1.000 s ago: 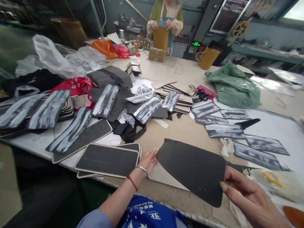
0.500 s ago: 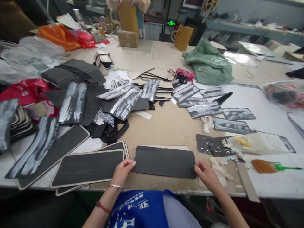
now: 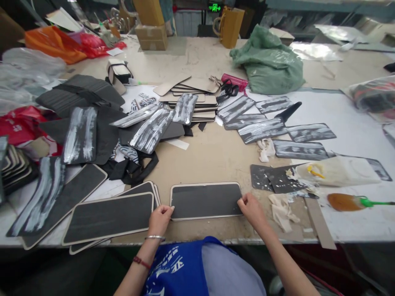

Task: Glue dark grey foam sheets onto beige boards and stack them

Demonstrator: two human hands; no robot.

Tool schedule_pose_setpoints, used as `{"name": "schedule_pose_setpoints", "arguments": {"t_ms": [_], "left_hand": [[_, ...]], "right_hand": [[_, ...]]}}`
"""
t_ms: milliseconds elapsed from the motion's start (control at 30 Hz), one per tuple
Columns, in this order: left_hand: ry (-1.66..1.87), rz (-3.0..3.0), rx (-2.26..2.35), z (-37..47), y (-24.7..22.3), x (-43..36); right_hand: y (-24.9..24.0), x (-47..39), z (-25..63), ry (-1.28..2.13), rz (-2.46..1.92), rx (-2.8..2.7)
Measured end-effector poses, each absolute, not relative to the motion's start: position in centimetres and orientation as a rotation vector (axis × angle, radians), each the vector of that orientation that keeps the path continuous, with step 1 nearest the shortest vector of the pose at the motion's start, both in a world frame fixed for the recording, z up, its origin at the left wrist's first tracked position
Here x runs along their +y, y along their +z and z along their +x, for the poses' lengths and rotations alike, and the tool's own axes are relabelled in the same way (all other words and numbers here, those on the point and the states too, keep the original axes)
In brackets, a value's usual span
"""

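In front of me at the table's near edge, a black rectangular sheet (image 3: 205, 200) lies over a beige board (image 3: 206, 183), whose pale rim shows around it. My left hand (image 3: 161, 218) pinches the sheet's lower left corner. At the right end, my right hand (image 3: 251, 209) has its thumb and fingertips closed on the sheet's edge. Just left of my left hand, black-faced panels with beige rims (image 3: 108, 218) overlap in a loose pile. To the right of my right hand lie a crumpled beige cloth (image 3: 282, 211) and a flat grey strip (image 3: 319, 224).
Black pieces streaked with white (image 3: 262, 130) lie at right, others (image 3: 80, 133) at left. A glue-smeared white container (image 3: 339, 172) and an amber brush with green handle (image 3: 347, 202) are at far right. Behind are stacked beige boards (image 3: 203, 102) and a green bag (image 3: 267, 65).
The black sheet has moved back from me and now sits within the beige board's rim. Both hands moved with it, still holding its ends. The view has tipped slightly downward.
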State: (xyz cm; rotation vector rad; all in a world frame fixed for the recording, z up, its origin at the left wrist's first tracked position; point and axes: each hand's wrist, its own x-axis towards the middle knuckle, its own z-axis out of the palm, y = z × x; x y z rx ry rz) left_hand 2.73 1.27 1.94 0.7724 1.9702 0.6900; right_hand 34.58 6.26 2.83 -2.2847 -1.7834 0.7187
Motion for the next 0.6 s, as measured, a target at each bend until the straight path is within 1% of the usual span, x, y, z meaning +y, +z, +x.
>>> {"name": "schedule_pose_setpoints", "arguments": {"t_ms": [300, 600], "left_hand": [[0.572, 0.901, 2.088, 2.8, 1.2, 1.3], [0.509, 0.96, 2.166, 3.6, 2.3, 1.6]], "right_hand": [[1.6, 6.3, 34.6, 0.617, -2.248, -1.809], [0.7, 6.4, 35.2, 0.595, -2.293, -1.902]]}}
